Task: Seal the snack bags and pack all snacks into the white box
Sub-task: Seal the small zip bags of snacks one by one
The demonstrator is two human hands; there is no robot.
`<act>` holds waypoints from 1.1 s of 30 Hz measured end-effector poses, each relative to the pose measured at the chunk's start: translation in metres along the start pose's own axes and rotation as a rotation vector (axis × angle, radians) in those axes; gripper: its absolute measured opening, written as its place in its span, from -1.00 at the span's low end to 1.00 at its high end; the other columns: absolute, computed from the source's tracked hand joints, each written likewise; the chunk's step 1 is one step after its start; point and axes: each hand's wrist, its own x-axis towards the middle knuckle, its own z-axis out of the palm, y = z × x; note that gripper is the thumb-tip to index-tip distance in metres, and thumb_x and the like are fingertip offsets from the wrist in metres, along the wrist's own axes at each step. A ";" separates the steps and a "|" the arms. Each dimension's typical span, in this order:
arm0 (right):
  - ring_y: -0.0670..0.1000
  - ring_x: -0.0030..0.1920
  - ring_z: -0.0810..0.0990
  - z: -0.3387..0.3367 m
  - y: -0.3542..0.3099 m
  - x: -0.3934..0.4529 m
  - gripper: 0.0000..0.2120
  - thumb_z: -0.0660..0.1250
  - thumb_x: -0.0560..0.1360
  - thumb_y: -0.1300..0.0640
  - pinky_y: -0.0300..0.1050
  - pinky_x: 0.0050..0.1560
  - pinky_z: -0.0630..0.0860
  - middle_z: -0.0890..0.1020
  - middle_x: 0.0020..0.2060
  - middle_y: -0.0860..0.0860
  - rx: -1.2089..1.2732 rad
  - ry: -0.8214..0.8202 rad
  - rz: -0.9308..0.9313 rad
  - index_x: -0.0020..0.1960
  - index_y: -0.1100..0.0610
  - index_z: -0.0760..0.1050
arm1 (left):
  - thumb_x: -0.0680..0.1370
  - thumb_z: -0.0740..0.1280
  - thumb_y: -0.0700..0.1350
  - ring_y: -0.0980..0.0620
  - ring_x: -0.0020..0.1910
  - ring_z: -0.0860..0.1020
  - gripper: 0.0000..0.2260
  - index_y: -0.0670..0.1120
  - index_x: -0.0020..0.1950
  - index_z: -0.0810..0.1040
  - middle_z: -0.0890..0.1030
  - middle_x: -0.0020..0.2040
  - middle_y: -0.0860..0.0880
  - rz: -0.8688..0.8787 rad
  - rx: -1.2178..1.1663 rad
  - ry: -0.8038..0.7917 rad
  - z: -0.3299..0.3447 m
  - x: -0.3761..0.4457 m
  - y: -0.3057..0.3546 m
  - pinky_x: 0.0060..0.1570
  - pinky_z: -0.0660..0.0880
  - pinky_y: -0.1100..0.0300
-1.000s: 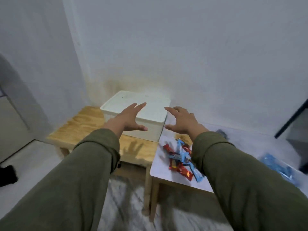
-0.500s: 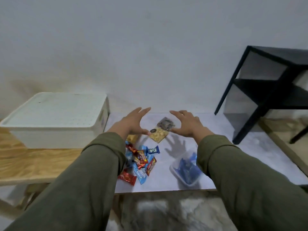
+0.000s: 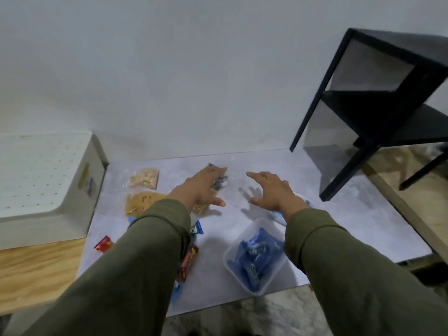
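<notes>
Head view has swung from the white box (image 3: 43, 180), lid still on at the table's (image 3: 339, 226) left edge, to the snacks. Both hands have come forward: left hand (image 3: 202, 187) fingers spread loosely over the dark bag (image 3: 219, 183) near the back edge, right hand (image 3: 274, 190) slack, gripping nothing. Sealing looks about to begin.

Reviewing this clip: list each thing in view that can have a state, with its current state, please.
white box: lid on, closed.
clear tub: no lid on it, blue wrapped snacks inside.
snack bags: lying flat on the grey table; seals too small to tell.
loose wrapped snacks: scattered on the table, not yet packed.
left hand: fingers straight, reaching over a dark snack bag.
right hand: open, above the table, holding nothing.
</notes>
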 end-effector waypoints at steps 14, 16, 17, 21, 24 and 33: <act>0.06 0.48 0.16 0.064 0.058 0.140 -0.31 0.32 0.46 -0.13 0.11 0.42 0.16 0.18 0.50 -0.01 -0.084 -0.220 -0.281 0.48 -0.22 0.06 | 0.38 0.46 0.16 -0.08 0.55 -0.15 -0.10 0.04 0.55 0.01 -0.08 0.58 -0.02 -0.194 0.214 -0.053 0.091 0.081 0.013 0.45 -0.12 -0.20; 0.07 0.49 0.14 0.069 0.065 0.147 -0.31 0.32 0.46 -0.12 0.12 0.42 0.14 0.16 0.51 -0.01 -0.103 -0.275 -0.313 0.48 -0.22 0.05 | 0.38 0.46 0.13 -0.07 0.55 -0.15 -0.12 0.02 0.55 0.03 -0.07 0.58 -0.03 -0.209 0.199 -0.057 0.103 0.083 0.013 0.46 -0.13 -0.17; 0.08 0.49 0.14 0.072 0.067 0.149 -0.31 0.33 0.46 -0.10 0.13 0.42 0.14 0.16 0.50 0.00 -0.107 -0.292 -0.328 0.48 -0.22 0.06 | 0.39 0.46 0.12 -0.06 0.55 -0.15 -0.14 0.02 0.55 0.05 -0.07 0.58 -0.04 -0.213 0.194 -0.058 0.107 0.084 0.012 0.46 -0.13 -0.16; 0.10 0.47 0.14 0.077 0.072 0.153 -0.31 0.36 0.44 -0.05 0.12 0.40 0.17 0.18 0.49 0.01 -0.086 -0.278 -0.373 0.48 -0.20 0.11 | 0.50 0.35 0.04 -0.08 0.56 -0.14 -0.34 0.03 0.53 0.12 -0.05 0.58 -0.05 -0.228 0.216 -0.053 0.107 0.088 0.012 0.47 -0.12 -0.12; 0.09 0.47 0.14 0.077 0.075 0.158 -0.33 0.36 0.44 -0.05 0.12 0.40 0.19 0.19 0.48 -0.01 -0.074 -0.272 -0.394 0.46 -0.22 0.13 | 0.55 0.27 0.00 -0.24 0.53 0.00 -0.54 0.03 0.45 0.31 0.17 0.53 -0.11 -0.183 0.203 -0.013 0.107 0.093 0.013 0.45 0.00 -0.13; 0.14 0.27 0.42 0.039 0.073 0.160 -0.68 0.30 0.51 -0.04 0.03 0.21 0.40 0.51 0.27 0.02 0.103 -0.083 -0.460 0.25 -0.10 0.52 | 0.55 0.17 -0.15 -0.18 0.01 0.54 -0.77 -0.17 0.03 0.59 0.62 0.00 -0.18 -0.182 -0.085 0.301 0.056 0.090 0.035 0.08 0.45 0.05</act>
